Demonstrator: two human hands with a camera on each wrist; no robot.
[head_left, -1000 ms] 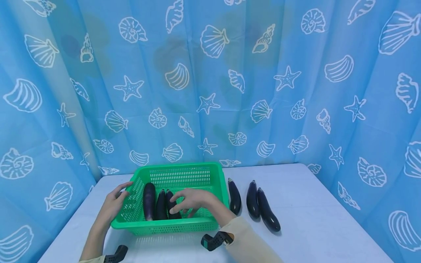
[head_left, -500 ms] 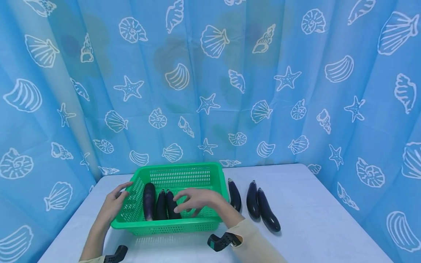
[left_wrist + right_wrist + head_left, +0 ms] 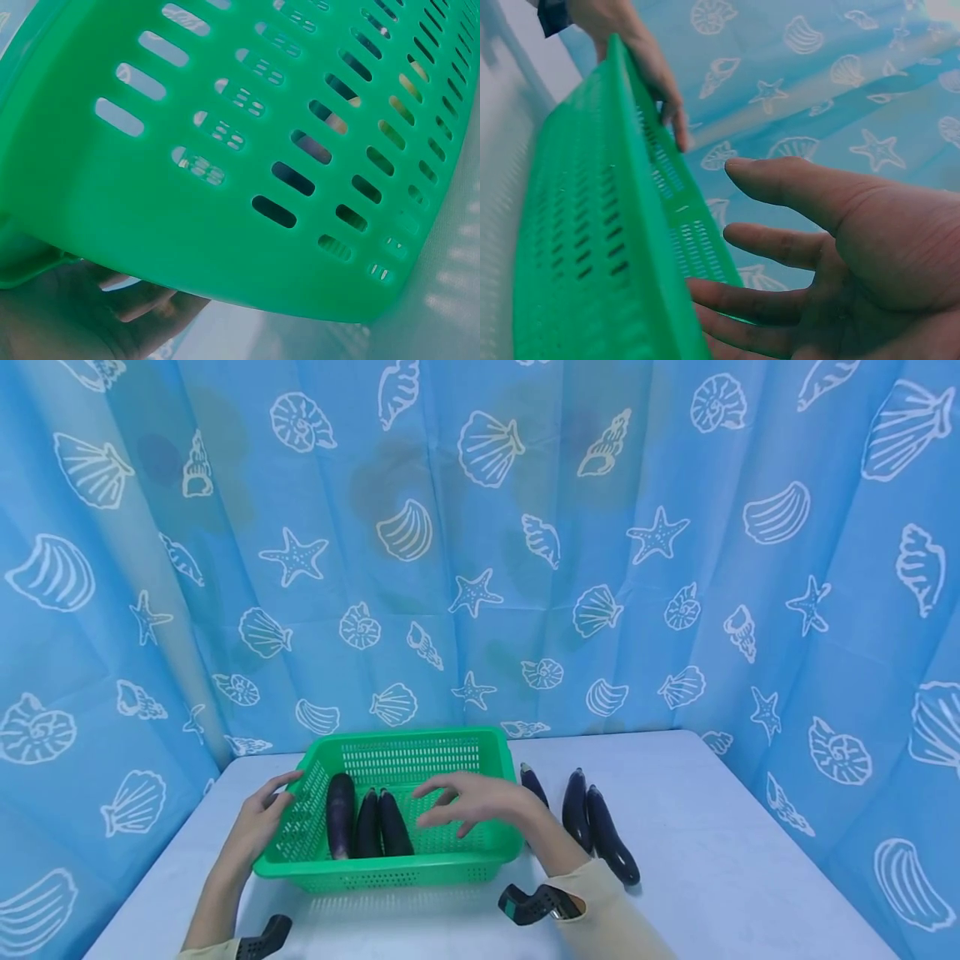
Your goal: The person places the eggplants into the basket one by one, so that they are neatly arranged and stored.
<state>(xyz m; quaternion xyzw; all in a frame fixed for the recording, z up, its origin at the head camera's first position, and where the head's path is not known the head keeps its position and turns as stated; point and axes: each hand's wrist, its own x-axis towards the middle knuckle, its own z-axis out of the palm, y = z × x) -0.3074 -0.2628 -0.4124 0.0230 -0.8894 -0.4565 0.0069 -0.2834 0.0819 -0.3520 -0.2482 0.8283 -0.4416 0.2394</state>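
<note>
A green plastic basket (image 3: 397, 861) with slotted walls holds three dark purple eggplants side by side: a thicker one (image 3: 341, 814) at the left, a slimmer one (image 3: 368, 827) and another slim one (image 3: 394, 825). My left hand (image 3: 258, 827) grips the basket's left rim; in the right wrist view its fingers hang over that rim. My right hand (image 3: 476, 802) hovers over the basket's right half with fingers spread and loosely bent, holding nothing. In the right wrist view the palm of the right hand (image 3: 870, 262) shows bare beside the basket wall.
Right of the basket, on the white table (image 3: 712, 827), lie three more eggplants: one (image 3: 532, 782) partly behind my right forearm, one (image 3: 576, 810) in the middle and one (image 3: 611, 839) at the right. A blue shell-print curtain (image 3: 480, 568) hangs behind and around the table.
My right hand has drawn away from the rightmost eggplant in the basket, moving right and slightly up. The left hand keeps its place on the rim, and the eggplants have not moved.
</note>
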